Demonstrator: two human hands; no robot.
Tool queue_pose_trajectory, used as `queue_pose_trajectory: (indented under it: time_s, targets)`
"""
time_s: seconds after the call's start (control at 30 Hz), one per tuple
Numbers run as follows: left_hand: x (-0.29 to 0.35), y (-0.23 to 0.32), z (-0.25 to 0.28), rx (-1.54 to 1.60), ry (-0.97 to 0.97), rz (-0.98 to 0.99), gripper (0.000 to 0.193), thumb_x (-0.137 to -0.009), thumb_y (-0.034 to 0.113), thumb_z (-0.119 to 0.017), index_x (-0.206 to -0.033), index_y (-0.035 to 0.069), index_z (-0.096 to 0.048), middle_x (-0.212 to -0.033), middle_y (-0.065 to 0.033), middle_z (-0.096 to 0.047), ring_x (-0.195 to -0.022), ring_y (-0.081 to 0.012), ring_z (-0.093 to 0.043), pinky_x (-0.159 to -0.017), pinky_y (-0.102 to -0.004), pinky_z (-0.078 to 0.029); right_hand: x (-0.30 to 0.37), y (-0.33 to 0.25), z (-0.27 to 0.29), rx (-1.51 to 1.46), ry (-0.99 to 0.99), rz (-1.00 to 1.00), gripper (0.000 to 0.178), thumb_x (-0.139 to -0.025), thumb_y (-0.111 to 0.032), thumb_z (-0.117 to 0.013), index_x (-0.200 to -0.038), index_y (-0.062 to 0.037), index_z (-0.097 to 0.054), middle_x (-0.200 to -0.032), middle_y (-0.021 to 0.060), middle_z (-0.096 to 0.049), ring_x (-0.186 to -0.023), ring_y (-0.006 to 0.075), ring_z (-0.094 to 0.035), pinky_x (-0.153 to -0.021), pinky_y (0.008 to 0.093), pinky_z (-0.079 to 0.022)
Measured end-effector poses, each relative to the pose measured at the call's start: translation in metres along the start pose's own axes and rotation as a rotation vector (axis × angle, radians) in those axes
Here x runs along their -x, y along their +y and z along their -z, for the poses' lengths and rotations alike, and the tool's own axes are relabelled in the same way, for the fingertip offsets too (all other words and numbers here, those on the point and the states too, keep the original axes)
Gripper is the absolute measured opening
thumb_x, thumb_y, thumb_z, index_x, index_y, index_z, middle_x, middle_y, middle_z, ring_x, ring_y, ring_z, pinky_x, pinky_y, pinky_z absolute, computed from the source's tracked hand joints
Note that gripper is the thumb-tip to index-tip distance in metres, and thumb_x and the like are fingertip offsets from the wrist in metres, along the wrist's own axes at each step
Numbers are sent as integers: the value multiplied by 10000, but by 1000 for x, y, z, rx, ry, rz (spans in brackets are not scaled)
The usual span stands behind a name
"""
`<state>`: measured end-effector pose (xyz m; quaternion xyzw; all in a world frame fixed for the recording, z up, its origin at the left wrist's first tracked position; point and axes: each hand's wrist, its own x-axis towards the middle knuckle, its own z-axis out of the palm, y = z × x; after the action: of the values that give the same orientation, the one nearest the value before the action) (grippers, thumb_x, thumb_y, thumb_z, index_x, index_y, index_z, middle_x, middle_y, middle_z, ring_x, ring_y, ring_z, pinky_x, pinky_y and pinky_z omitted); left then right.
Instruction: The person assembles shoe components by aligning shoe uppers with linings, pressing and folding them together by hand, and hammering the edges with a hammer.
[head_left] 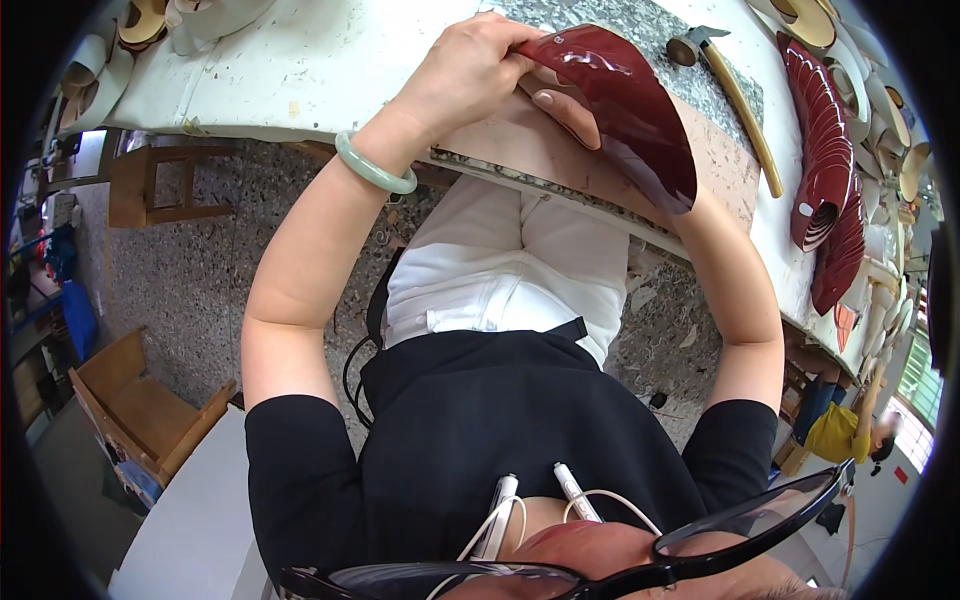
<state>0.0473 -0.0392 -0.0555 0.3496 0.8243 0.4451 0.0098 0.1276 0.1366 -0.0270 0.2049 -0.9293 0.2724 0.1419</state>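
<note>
A glossy dark red curved piece of patent leather (630,90), looking like a shoe upper, is held up over the near edge of the worktable. My left hand (478,68) pinches its left end between thumb and fingers, and a pale green bangle (375,165) circles that wrist. My right hand (568,118) is mostly hidden behind the leather. Part of a digit shows at the piece's inner edge, bent against it. The right forearm comes up under the piece's right end.
A stone slab (640,35) and a pinkish board (720,150) lie on the white worktable (290,70). A hammer (742,115) rests at right, beside stacked dark red uppers (822,150). Curved pale pieces (880,110) crowd the far right. A wooden chair (140,400) stands left; another person (838,430) is at right.
</note>
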Motion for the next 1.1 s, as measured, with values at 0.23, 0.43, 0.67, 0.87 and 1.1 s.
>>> queue_pose_trajectory:
  time_s: [0.23,0.43,0.67,0.87,1.1]
  targets:
    - [-8,1,2,79,-67,193,225,-849,98,-630,-1061,55,-695,-853,-107,-677,-749,-228,-637,-725,-310,-506,22,36,-19,-453,53,-134,402,-835,-105,-708,-1216,-89,-580,-1101,59,-649,-966,146,-609,-817,299,-509]
    - [-12,-1,-2,-180,6,-41,224,-860,148,-655,-1044,31,-703,-819,-54,-688,-684,-118,-615,-639,-263,-498,34,31,-4,-421,-92,-321,404,-863,-172,-681,-1239,-64,-581,-1163,78,-654,-1050,202,-630,-884,301,-499]
    - [-25,6,-2,-97,25,8,292,-752,273,-748,-877,14,-698,-840,-220,-658,-833,-376,-647,-736,-420,-507,29,35,-5,91,-31,395,245,-915,-109,-602,-1149,-43,-635,-1170,109,-638,-1120,255,-588,-949,339,-497]
    - [-28,-4,6,35,-36,108,236,-791,143,-719,-991,20,-710,-903,-171,-712,-819,-285,-695,-728,-363,-535,-6,-20,21,-38,-191,-412,151,-847,-88,-668,-989,-57,-710,-998,108,-717,-906,223,-684,-838,324,-535]
    - [-13,23,19,373,-224,356,208,-865,98,-663,-1050,8,-699,-824,13,-653,-705,-55,-586,-606,-200,-462,-19,54,-8,-8,60,341,160,-852,-148,-589,-932,-26,-658,-829,100,-665,-762,194,-633,-641,343,-497]
